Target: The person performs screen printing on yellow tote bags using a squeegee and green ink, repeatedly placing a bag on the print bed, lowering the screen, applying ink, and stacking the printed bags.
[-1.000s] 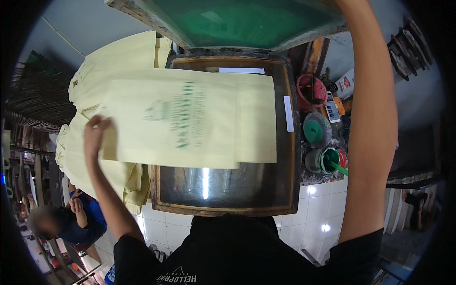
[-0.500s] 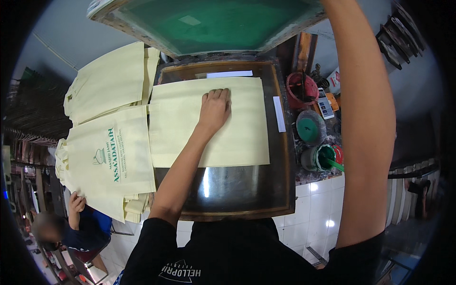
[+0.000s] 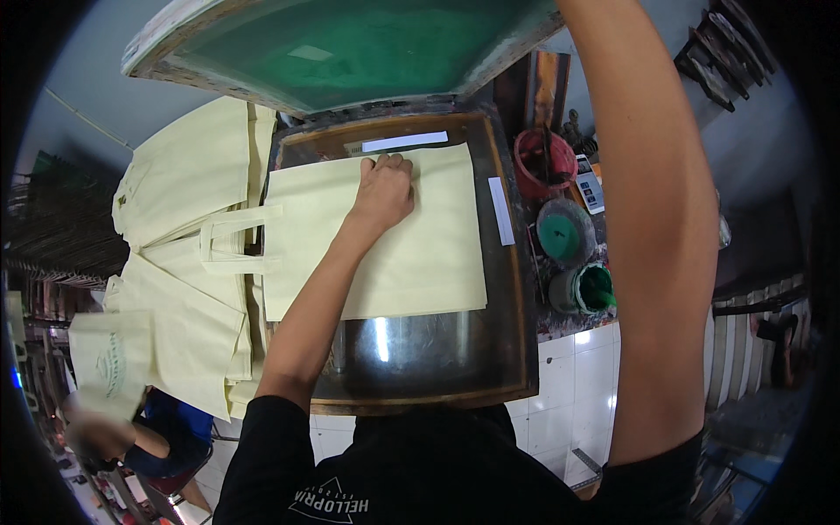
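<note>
grip: left hand point(image 3: 382, 188) lies flat, fingers spread a little, pressing on the bag point(image 3: 411, 262) near its top edge; it clasps nothing. the right arm rises along the right of the frame to the screen point(image 3: 350, 39); its hand is out of view, so its grip cannot be told.
bag place: centre of the frame, flat on the platen point(image 3: 411, 359), handles point(image 3: 232, 241) trailing off the left edge.
bag look: pale yellow cloth, plain side up, smooth, squared to the platen.
counts: one bag on the platen; one green-meshed screen tilted up at the top; two white tape strips point(image 3: 405, 141), one above the bag and one to its right; three ink tubs point(image 3: 564, 232) at right, one red, two green; a pile of pale bags point(image 3: 184, 175) at upper left, number not clear.
other person: lower left, holding a printed bag point(image 3: 109, 372).
change: half a second ago the hand lay nearer the bag's middle; now it sits at the top edge. the printed bag has gone from the pile at left down to the lower left corner.
</note>
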`<state>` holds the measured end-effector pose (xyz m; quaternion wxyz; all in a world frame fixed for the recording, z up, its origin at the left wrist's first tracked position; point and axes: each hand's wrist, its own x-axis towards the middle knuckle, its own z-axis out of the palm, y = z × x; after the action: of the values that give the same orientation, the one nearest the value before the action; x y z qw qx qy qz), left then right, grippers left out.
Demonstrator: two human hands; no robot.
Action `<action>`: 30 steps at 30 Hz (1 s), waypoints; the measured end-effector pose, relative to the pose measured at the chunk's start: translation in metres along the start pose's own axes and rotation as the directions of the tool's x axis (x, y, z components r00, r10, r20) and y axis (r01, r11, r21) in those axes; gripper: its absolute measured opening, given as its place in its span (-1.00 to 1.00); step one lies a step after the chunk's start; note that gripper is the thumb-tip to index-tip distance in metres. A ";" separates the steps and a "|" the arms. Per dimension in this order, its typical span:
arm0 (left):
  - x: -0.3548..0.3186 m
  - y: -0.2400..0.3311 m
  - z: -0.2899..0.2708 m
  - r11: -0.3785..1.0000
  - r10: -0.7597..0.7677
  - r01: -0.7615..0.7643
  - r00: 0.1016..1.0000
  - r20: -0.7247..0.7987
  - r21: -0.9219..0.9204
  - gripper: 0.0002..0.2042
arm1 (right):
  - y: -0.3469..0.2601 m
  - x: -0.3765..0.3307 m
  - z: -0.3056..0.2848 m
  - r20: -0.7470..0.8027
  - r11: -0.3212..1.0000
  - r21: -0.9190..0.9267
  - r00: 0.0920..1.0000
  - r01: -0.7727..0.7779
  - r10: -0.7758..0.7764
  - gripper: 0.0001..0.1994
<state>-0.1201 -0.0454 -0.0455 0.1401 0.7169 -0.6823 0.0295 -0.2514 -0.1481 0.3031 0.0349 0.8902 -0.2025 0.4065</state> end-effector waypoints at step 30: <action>0.062 0.091 0.025 0.893 -0.383 0.450 0.797 0.467 -0.036 -0.03 | -0.007 -0.009 -0.006 0.066 0.997 0.035 0.996 -0.065 0.063 -0.64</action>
<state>-0.2095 -0.1139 -0.0399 0.0338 0.8244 -0.5214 -0.2175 -0.2583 -0.1369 0.3011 -0.0012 0.8965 -0.2244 0.3821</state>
